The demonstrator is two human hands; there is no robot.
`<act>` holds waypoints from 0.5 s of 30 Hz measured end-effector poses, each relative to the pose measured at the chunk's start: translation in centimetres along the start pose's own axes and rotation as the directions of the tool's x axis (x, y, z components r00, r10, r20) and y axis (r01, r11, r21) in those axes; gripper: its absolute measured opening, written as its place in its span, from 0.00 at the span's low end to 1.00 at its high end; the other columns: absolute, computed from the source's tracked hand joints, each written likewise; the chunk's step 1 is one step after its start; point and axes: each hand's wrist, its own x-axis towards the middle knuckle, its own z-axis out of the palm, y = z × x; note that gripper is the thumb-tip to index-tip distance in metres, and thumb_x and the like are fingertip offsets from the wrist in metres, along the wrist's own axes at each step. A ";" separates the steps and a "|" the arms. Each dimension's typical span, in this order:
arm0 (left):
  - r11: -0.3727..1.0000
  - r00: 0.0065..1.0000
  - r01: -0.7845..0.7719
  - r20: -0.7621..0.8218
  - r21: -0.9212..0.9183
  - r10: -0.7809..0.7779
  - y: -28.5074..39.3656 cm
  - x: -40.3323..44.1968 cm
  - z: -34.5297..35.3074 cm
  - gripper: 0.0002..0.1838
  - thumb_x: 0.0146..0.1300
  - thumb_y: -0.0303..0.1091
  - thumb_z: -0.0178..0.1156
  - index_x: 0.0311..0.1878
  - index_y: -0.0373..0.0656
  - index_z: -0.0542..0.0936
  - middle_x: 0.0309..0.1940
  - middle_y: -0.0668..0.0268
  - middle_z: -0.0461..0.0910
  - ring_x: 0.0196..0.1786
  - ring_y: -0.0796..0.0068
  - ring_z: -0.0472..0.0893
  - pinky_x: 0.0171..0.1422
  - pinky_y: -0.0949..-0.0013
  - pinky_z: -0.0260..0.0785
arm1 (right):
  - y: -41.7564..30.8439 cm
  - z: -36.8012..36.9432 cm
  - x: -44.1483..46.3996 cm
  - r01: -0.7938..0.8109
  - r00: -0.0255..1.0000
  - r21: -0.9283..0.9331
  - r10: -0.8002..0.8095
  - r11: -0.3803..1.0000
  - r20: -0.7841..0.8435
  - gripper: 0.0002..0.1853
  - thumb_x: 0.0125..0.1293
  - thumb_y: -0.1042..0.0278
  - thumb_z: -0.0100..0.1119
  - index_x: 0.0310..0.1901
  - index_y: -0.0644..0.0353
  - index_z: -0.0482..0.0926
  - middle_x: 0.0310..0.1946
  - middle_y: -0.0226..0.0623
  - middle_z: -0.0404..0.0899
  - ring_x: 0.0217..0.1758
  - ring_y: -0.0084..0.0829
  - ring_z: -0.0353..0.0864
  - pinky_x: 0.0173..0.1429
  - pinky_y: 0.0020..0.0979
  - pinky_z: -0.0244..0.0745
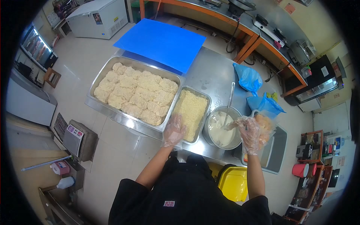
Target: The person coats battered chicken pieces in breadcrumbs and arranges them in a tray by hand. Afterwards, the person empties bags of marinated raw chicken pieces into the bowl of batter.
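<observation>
My left hand (174, 132), in a clear plastic glove, rests with outstretched fingers at the near left edge of a metal tray of pale breadcrumbs (192, 110). My gloved right hand (250, 134) is over the right rim of a metal pot (208, 139) of white batter (220, 132). Its fingers are bunched toward the pot; whether a coated piece is in them I cannot make out. A ladle (231, 95) leans in the batter. Beside my right hand is a clear bag with pinkish-orange pieces (264, 125). Left of the crumbs, a large tray (98, 76) holds rows of breaded pieces (137, 92).
A blue board (162, 42) lies behind the large tray on the steel table (204, 69). Blue plastic bags (248, 78) sit at the back right. A grey bin (277, 150) stands at the right edge, a yellow bin (233, 183) below the table.
</observation>
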 end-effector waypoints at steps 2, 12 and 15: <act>1.000 1.000 0.000 -0.009 0.017 0.000 -0.3 0.1 0.3 0.40 0.75 0.55 0.50 0.82 0.41 0.63 0.82 0.51 0.62 0.84 0.48 0.59 0.88 0.51 0.48 | 0.5 0.4 -0.2 -0.020 1.000 0.051 0.020 0.998 0.008 0.14 0.56 0.83 0.68 0.44 0.58 0.86 0.37 0.39 0.85 0.41 0.41 0.86 0.47 0.41 0.79; 1.000 1.000 0.017 0.005 0.010 -0.017 -0.1 0.1 0.0 0.39 0.74 0.53 0.52 0.82 0.41 0.63 0.81 0.51 0.63 0.83 0.50 0.60 0.87 0.53 0.51 | 0.7 1.6 0.1 -0.100 0.995 0.026 0.099 0.995 0.016 0.15 0.56 0.80 0.69 0.46 0.56 0.86 0.39 0.39 0.84 0.43 0.42 0.85 0.49 0.41 0.79; 1.000 1.000 0.010 -0.007 -0.017 -0.010 -0.3 0.0 0.2 0.39 0.74 0.53 0.52 0.82 0.40 0.63 0.81 0.51 0.63 0.83 0.49 0.60 0.87 0.54 0.51 | -0.4 0.3 0.2 -0.075 0.997 -0.061 0.074 0.995 -0.022 0.16 0.55 0.78 0.71 0.46 0.54 0.86 0.41 0.40 0.85 0.46 0.44 0.85 0.52 0.43 0.79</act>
